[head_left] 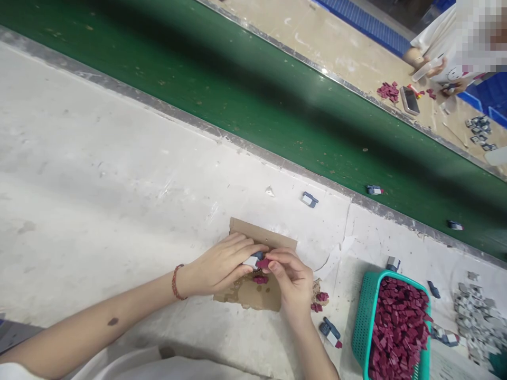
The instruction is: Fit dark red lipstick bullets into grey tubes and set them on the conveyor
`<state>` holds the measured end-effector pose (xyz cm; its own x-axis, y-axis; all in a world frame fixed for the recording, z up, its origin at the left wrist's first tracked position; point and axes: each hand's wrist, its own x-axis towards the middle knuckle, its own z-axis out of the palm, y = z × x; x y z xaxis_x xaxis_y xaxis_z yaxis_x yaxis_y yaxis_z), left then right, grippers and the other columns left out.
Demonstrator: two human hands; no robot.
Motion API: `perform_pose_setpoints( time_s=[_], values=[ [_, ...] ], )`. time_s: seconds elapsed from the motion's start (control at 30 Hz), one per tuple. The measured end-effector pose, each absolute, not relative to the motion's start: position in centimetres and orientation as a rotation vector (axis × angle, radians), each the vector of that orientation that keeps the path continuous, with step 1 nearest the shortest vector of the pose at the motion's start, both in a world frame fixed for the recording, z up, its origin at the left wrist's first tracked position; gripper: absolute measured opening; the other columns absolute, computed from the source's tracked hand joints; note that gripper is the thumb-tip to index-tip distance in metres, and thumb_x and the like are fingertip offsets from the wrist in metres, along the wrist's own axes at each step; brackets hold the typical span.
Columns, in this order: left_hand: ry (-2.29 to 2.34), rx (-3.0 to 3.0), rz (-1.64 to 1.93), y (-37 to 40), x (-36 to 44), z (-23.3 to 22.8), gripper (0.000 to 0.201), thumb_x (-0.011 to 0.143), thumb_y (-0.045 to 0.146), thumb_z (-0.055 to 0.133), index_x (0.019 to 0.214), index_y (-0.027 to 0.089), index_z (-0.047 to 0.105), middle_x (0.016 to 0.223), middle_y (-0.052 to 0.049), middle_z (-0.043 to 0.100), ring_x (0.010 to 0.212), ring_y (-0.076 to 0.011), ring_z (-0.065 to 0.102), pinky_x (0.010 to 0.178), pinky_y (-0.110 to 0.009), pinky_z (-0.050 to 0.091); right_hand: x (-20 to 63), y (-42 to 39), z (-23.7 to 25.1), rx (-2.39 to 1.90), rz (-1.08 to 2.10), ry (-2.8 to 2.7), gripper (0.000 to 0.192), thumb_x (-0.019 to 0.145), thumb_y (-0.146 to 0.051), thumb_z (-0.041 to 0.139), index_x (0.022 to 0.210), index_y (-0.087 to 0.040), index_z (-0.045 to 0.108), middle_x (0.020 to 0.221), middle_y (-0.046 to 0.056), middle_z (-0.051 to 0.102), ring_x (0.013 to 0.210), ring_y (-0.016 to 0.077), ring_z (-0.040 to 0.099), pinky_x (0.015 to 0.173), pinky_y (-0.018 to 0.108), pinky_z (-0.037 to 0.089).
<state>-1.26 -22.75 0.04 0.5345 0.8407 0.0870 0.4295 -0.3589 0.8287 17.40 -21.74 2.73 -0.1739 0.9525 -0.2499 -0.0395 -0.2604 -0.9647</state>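
The left hand (224, 265) pinches a grey-and-blue piece (250, 262) between thumb and fingers, seemingly to steady it, while the right hand (293, 275) grips a maroon piece (263, 264) up against its end. Both are above a cardboard sheet (267, 298), probably shielding the table (119, 184). A teal basket (362, 327) of maroon parts (400, 327) stands at the right, presumably for easy reach.

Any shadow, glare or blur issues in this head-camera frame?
Head view: a dark shadow band runs along the green belt; a bright glint sits on its far metal rail; pixelation covers part of the co-worker at top right; fine detail looks soft on the maroon piece between left hand and right hand.
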Motion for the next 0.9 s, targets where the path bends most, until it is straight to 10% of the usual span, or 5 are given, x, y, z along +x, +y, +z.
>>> perform_pose_setpoints(
  time_s=[0.9],
  values=[
    [1.029, 1.934, 0.648, -23.2, -1.5, 0.1, 0.036, 0.1, 0.031, 0.032, 0.124, 0.019, 0.057, 0.105, -0.012, 0.067, 0.09, -0.0273, 0.055, 0.083, -0.038, 0.044, 17.9, -22.3, 3.6, -1.195, 1.232, -1.765, 0.015, 0.092, -0.023, 0.058, 0.09, -0.023, 0.073, 0.088, 0.005, 0.074, 0.084, 0.0191, 0.069, 0.079, 0.031, 0.056]
  ],
)
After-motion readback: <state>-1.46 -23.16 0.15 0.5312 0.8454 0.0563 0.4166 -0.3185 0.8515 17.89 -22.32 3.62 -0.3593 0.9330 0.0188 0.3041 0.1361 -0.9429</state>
